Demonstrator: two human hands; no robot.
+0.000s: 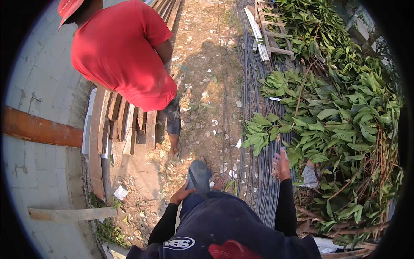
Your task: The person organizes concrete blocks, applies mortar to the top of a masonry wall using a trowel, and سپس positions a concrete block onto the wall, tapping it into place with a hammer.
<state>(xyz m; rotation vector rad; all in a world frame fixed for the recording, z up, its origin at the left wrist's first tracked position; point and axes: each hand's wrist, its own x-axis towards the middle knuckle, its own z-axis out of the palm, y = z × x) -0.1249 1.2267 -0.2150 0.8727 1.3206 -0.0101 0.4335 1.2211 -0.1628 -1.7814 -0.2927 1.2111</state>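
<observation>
My left hand (182,193) rests against the raised knee of my dark trousers (199,177), its fingers stretched out and nothing seen in them. To the right, my right hand (282,165) hangs with its fingers apart and holds nothing. It is over a long bundle of thin dark metal rods (268,196), close to the leaves of a large heap of cut leafy branches (340,125). Whether it touches the rods or a leaf I cannot tell. Black sleeves cover both my forearms.
A person in a red shirt (125,52) stands ahead at left beside stacked wooden planks (129,129). A grey block wall (39,168) with an orange-brown band runs along the left. A wooden ladder-like frame (276,34) lies ahead right. Stony ground (202,103) stretches ahead.
</observation>
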